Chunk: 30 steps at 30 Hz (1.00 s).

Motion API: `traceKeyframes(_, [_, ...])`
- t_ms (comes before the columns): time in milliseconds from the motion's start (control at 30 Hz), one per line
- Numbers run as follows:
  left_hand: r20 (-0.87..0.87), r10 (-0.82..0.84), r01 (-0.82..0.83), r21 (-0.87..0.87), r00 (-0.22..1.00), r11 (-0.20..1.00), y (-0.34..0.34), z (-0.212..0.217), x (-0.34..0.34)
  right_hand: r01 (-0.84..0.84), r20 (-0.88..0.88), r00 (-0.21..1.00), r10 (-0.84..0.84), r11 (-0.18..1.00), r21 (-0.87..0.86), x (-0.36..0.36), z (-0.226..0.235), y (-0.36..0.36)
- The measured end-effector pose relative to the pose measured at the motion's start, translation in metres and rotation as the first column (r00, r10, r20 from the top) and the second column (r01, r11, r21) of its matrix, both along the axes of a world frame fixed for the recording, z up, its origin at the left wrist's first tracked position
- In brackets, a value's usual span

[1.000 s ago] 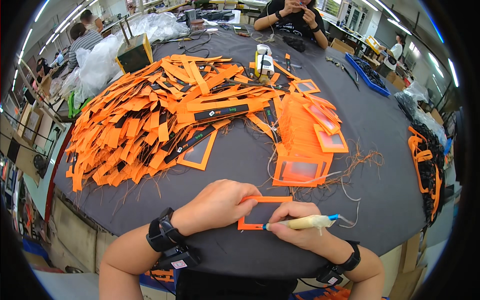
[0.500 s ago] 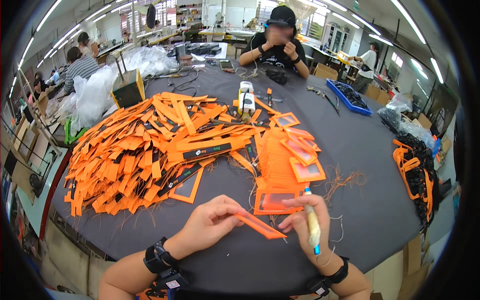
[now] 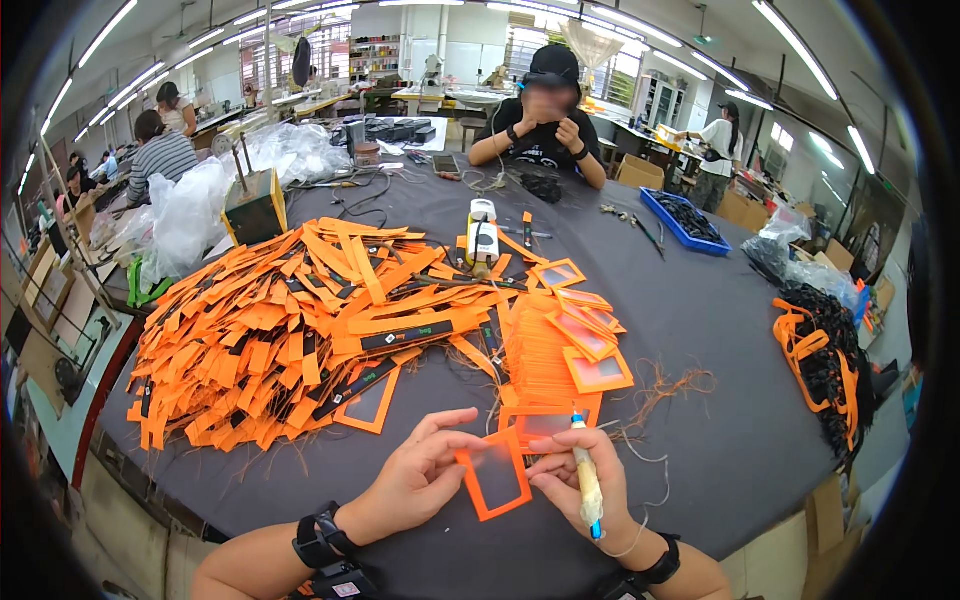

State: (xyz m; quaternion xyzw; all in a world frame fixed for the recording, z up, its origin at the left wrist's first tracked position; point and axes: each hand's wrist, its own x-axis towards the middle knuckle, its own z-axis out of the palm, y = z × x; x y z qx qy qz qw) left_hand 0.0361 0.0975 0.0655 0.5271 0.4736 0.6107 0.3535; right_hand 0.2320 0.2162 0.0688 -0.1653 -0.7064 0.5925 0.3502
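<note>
My left hand pinches the left edge of an orange-bordered rectangle with a clear window, tilted up in front of me. In my right hand rests a pen-shaped tool, wrapped in cream tape, with blue ends and a thin wire trailing from it. The right fingertips are at the rectangle's right edge; whether they grip it I cannot tell. Just beyond my hands stands a stack of similar orange windowed pieces, some lying loose on its right side. Another windowed piece lies by the strips.
A large heap of orange strips covers the table's left. Behind the stack sits a white device. A blue tray of black parts lies far right, with black and orange straps nearer. Across the table sits a person.
The windowed rectangle has turned from nearly edge-on to facing me. My right hand has moved left, to its edge, still holding the pen-shaped tool. The view has shifted slightly.
</note>
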Motion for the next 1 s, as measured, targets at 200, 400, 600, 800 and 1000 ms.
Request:
traceKeyframes(200, [-0.003, -0.088, 0.087, -0.113, 0.996, 0.990, 0.002, -0.014, -0.006, 0.044, -0.067, 0.997, -0.040, 0.997, 0.065, 0.002, -0.005, 0.000])
traceKeyframes(400, [0.273, -0.156, 0.240, -0.308, 0.949, 0.921, -0.003, -0.003, 0.000, -0.027, 0.056, 0.998, 0.011, 0.954, 0.297, -0.001, 0.001, -0.004])
traceKeyframes(600, [-0.315, -0.137, 0.011, -0.372, 0.939, 0.928, -0.012, 0.007, -0.015, -0.040, 0.083, 0.996, 0.010, 0.929, 0.368, -0.002, 0.004, -0.006])
traceKeyframes(800, [-0.874, 0.199, -0.369, 0.025, 0.443, 0.929, -0.017, 0.033, -0.074, 0.105, -0.016, 0.994, -0.112, 0.865, 0.490, 0.007, 0.017, 0.001])
traceKeyframes(1000, [-0.848, -0.102, -0.164, -0.216, 0.520, 0.962, -0.043, 0.027, -0.043, 0.367, -0.028, 0.876, -0.481, 0.629, 0.685, 0.026, 0.066, 0.062])
